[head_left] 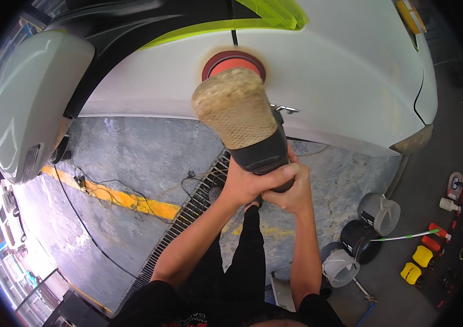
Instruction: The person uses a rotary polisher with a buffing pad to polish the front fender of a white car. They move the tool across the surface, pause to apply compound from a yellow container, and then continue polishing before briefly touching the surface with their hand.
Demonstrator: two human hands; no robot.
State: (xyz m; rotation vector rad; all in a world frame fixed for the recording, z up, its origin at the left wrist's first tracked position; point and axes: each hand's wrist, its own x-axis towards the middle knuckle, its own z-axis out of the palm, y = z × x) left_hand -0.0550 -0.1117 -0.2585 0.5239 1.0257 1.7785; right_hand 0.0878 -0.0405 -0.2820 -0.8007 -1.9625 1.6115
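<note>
Concrete workshop floor (pixel 133 158) with a drain grate (pixel 188 218), beneath a white car door (pixel 324 71): machine polishing under way.
Left hand (pixel 248 182) and right hand (pixel 294 191) wrap closed around the polisher (pixel 253 136), its red pad (pixel 233 62) touching the panel; how much of the panel is finished cannot be told from its surface.

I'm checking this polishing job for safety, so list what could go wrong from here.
1. The polisher, gripped by the left hand and right hand, has its red pad close to the black panel seam; the pad edge might catch there.
2. Loose cables cross the wet-looking floor by the drain grate, a possible trip hazard.
</note>
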